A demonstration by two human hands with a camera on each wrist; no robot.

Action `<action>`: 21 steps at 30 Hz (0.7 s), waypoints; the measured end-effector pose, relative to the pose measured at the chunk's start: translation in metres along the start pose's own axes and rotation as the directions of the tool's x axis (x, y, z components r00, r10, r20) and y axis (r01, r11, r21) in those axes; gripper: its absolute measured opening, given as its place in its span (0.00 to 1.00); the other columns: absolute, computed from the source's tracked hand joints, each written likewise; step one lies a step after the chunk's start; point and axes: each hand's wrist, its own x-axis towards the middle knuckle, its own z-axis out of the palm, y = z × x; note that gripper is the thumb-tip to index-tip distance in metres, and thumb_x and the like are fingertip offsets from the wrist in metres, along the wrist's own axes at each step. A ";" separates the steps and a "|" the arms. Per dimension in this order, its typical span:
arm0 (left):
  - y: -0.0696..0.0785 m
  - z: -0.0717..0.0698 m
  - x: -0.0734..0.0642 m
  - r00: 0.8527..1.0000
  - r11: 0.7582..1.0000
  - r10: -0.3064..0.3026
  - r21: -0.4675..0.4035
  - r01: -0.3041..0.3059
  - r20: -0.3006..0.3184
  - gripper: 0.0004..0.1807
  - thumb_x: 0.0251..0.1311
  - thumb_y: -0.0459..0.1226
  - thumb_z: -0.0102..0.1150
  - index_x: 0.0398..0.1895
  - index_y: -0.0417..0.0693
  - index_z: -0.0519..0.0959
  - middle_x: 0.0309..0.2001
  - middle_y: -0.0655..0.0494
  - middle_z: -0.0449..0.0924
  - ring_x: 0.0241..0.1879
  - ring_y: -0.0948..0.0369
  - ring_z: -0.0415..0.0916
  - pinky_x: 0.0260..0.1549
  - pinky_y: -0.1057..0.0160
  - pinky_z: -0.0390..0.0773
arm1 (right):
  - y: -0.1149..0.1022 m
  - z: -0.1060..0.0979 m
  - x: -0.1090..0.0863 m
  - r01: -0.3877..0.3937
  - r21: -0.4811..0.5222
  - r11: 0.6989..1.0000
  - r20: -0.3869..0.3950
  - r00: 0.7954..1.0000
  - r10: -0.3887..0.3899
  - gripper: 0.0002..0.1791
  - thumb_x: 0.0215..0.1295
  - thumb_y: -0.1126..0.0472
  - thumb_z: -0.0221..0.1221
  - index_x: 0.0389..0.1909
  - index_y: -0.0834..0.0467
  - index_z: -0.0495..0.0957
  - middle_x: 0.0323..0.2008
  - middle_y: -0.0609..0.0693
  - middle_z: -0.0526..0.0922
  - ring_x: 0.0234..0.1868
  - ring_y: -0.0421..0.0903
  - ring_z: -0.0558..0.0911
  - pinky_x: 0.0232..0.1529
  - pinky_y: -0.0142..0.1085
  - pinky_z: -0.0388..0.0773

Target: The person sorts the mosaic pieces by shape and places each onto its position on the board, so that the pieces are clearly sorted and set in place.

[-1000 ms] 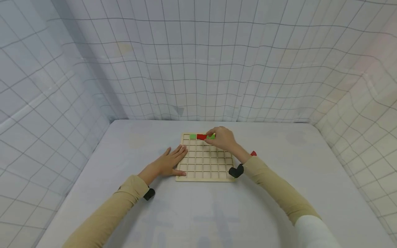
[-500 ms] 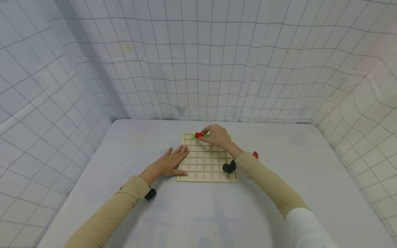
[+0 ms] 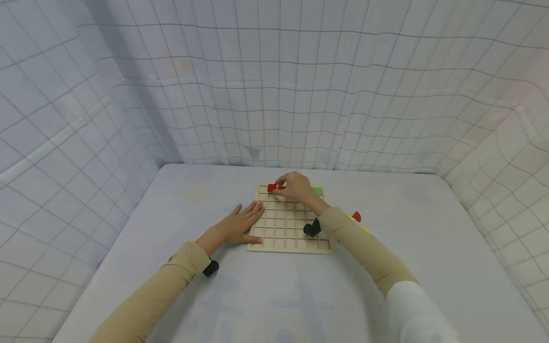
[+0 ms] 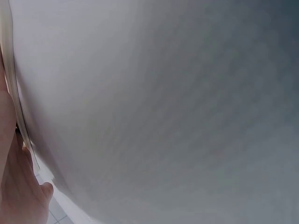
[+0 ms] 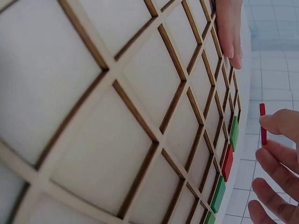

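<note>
I see a thin red tile (image 5: pixel 262 123) pinched on edge at my right hand's (image 3: pixel 296 187) fingertips (image 5: pixel 275 123), lifted just off the wooden grid board (image 3: pixel 289 224); beyond those fingers, green and red tiles fill the far row.

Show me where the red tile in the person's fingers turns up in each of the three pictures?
Head view: the red tile sits at the wooden grid board's far edge, pinched by the right hand.
Left wrist view: not in it.
Right wrist view: the red tile stands edge-on at the right, against a fingertip.
Shared landmark: the wooden grid board.
</note>
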 end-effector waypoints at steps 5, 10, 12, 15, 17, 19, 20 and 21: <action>0.002 -0.001 -0.001 1.000 1.000 0.000 -0.004 0.000 0.001 0.54 0.60 0.64 0.51 0.77 0.43 0.41 0.78 0.47 0.33 0.77 0.49 0.31 0.70 0.36 0.40 | -0.001 0.005 0.006 0.019 -0.028 0.999 0.002 1.000 -0.019 0.19 0.61 0.47 0.64 0.48 0.52 0.85 0.45 0.48 0.87 0.42 0.45 0.84 0.34 0.35 0.81; 0.003 -0.002 -0.002 1.000 1.000 0.004 0.012 -0.004 -0.002 0.54 0.61 0.64 0.50 0.77 0.43 0.40 0.78 0.47 0.33 0.77 0.49 0.32 0.70 0.36 0.41 | -0.004 0.008 0.012 0.030 -0.053 0.998 0.004 1.000 -0.030 0.18 0.62 0.47 0.63 0.48 0.52 0.85 0.43 0.47 0.87 0.39 0.44 0.85 0.33 0.35 0.80; 0.003 -0.003 -0.003 1.000 1.000 0.004 0.017 -0.004 0.001 0.53 0.61 0.64 0.50 0.77 0.43 0.40 0.78 0.47 0.33 0.77 0.49 0.31 0.70 0.37 0.41 | -0.005 0.010 0.015 0.031 -0.055 0.998 0.002 1.000 -0.031 0.18 0.62 0.47 0.63 0.48 0.52 0.85 0.42 0.47 0.87 0.39 0.44 0.84 0.34 0.35 0.81; 0.003 -0.004 -0.003 1.000 1.000 0.007 0.010 -0.007 -0.001 0.53 0.61 0.63 0.51 0.77 0.43 0.40 0.78 0.47 0.33 0.77 0.49 0.32 0.70 0.36 0.40 | -0.006 0.014 0.018 0.021 -0.060 0.998 -0.001 1.000 -0.021 0.18 0.62 0.47 0.63 0.47 0.52 0.85 0.42 0.47 0.87 0.41 0.44 0.84 0.36 0.36 0.81; 0.003 -0.004 -0.003 1.000 1.000 0.010 0.004 -0.010 -0.003 0.53 0.61 0.63 0.51 0.77 0.42 0.41 0.78 0.46 0.34 0.77 0.48 0.32 0.70 0.36 0.40 | -0.007 0.017 0.020 0.010 -0.066 0.998 -0.005 1.000 -0.010 0.17 0.62 0.47 0.63 0.47 0.52 0.85 0.42 0.47 0.87 0.43 0.45 0.83 0.38 0.37 0.81; 0.003 -0.004 -0.003 1.000 1.000 0.006 0.000 -0.006 0.001 0.53 0.61 0.63 0.51 0.77 0.42 0.40 0.78 0.46 0.33 0.77 0.49 0.31 0.70 0.36 0.40 | -0.007 0.019 0.022 -0.003 -0.071 0.998 -0.005 1.000 0.002 0.17 0.62 0.47 0.63 0.47 0.52 0.85 0.42 0.47 0.87 0.44 0.46 0.82 0.40 0.38 0.81; 0.003 -0.004 -0.003 1.000 1.000 0.003 0.000 -0.003 0.005 0.53 0.61 0.63 0.51 0.77 0.43 0.40 0.78 0.46 0.33 0.77 0.49 0.31 0.71 0.37 0.39 | -0.007 0.020 0.023 -0.009 -0.074 0.997 -0.003 1.000 0.009 0.17 0.61 0.47 0.63 0.47 0.52 0.85 0.43 0.47 0.87 0.45 0.46 0.81 0.41 0.38 0.81; 0.003 -0.003 -0.003 1.000 1.000 0.001 0.004 -0.001 0.008 0.54 0.61 0.63 0.51 0.77 0.43 0.40 0.78 0.47 0.32 0.77 0.49 0.31 0.71 0.37 0.39 | -0.008 0.021 0.023 -0.014 -0.073 0.997 -0.001 1.000 0.014 0.17 0.61 0.47 0.63 0.47 0.52 0.85 0.43 0.47 0.87 0.45 0.47 0.81 0.41 0.39 0.81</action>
